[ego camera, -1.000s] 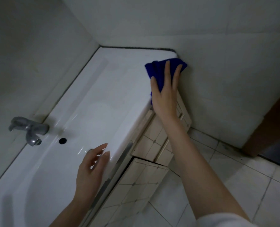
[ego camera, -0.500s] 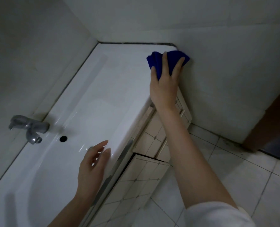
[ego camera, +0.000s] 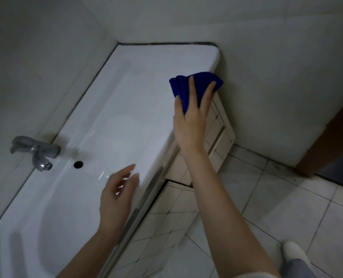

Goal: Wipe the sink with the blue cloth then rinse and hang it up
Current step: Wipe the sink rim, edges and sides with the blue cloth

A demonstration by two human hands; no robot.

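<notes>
Your right hand (ego camera: 190, 127) presses the cloth (ego camera: 198, 81) on the sink (ego camera: 116, 109), fingers straight; left hand (ego camera: 116, 197) loose. It looks soft and limp, so bunch it.

- Your right hand (ego camera: 190, 125) presses the blue cloth (ego camera: 201, 83) with straight, spread fingers (ego camera: 191, 91) on the front edge of the white sink (ego camera: 138, 93), near its far corner by the wall.
- Your left hand (ego camera: 116, 199) is over the basin's front rim, fingers relaxed, holding nothing.
- The grey tap (ego camera: 38, 150) is at the left wall, a small dark hole (ego camera: 78, 164) just beside it.
</notes>
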